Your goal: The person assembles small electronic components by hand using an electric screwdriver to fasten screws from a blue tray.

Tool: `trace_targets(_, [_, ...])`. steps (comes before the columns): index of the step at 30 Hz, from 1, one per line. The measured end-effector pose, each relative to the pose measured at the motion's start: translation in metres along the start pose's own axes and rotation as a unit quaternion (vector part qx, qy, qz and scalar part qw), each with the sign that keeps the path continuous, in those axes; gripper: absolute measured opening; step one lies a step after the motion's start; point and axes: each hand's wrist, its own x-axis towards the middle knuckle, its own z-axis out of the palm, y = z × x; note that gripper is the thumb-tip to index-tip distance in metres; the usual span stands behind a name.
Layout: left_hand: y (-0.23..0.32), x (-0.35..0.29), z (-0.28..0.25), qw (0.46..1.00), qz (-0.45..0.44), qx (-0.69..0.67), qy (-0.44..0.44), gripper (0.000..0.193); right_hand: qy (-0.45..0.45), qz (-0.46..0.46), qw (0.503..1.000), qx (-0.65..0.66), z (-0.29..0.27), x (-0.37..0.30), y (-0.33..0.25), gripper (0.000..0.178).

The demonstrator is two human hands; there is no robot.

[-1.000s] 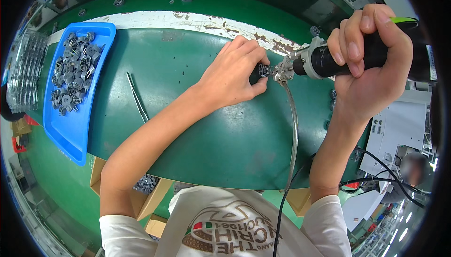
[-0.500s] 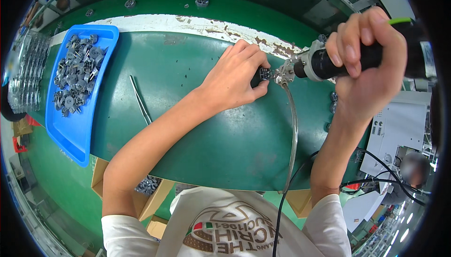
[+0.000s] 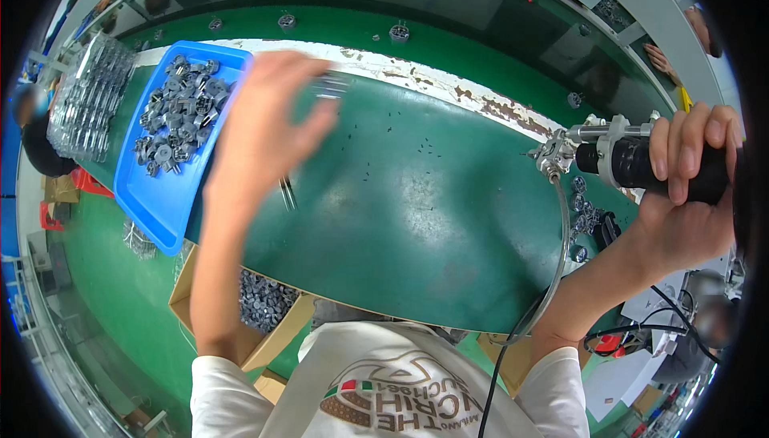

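My right hand point(image 3: 693, 162) is wrapped around a black, cylindrical powered screwdriver point(image 3: 625, 164), held nearly level over the bench's right side. Its metal nose point(image 3: 556, 154) points left, and a clear hose point(image 3: 563, 230) hangs from it. Motion blurs my left hand point(image 3: 272, 118), raised beside the blue tray point(image 3: 164, 226), with thumb and fingers apart. A small streaked dark part with pale pins point(image 3: 329, 86) shows between the fingertips and thumb; whether it is gripped cannot be made out. Below this hand the tweezers point(image 3: 287, 194) lie partly hidden. Grey round parts with pins point(image 3: 180, 114) fill the tray's upper half.
Dark specks point(image 3: 428, 150) dot the green bench point(image 3: 384, 238). More round parts point(image 3: 585, 214) sit by the right forearm. Stacked clear trays point(image 3: 90, 106) stand far left; a cardboard box point(image 3: 276, 342) of parts is below the front edge. Round parts point(image 3: 399, 33) sit on the green strip beyond.
My left hand has swung left from the screwdriver's nose to beside the blue tray. The screwdriver has moved right and down in the picture, while the view has shifted.
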Motion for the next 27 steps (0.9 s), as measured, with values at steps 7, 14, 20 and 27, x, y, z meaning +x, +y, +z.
trace_targets(7, [-0.072, -0.032, -0.053, 0.981, -0.113, 0.146, 0.051, 0.036, 0.049, 0.050, 0.997, 0.038, -0.010, 0.004, -0.003, 0.019])
trace_targets(14, [-0.020, 0.065, 0.089, 0.999, -0.047, -0.018, -0.016, 0.037, 0.053, 0.038, 0.998, 0.023, -0.002, 0.003, 0.004, 0.021])
trace_targets(20, [0.004, 0.115, 0.156, 0.988, -0.122, 0.075, -0.066, 0.033, 0.101, 0.076, 0.992, -0.020, 0.008, 0.005, 0.006, 0.022])
trace_targets(27, [0.048, 0.070, 0.138, 0.977, 0.063, -0.169, -0.111, 0.023, 0.034, 0.072, 0.997, 0.002, -0.008, 0.004, 0.018, 0.023])
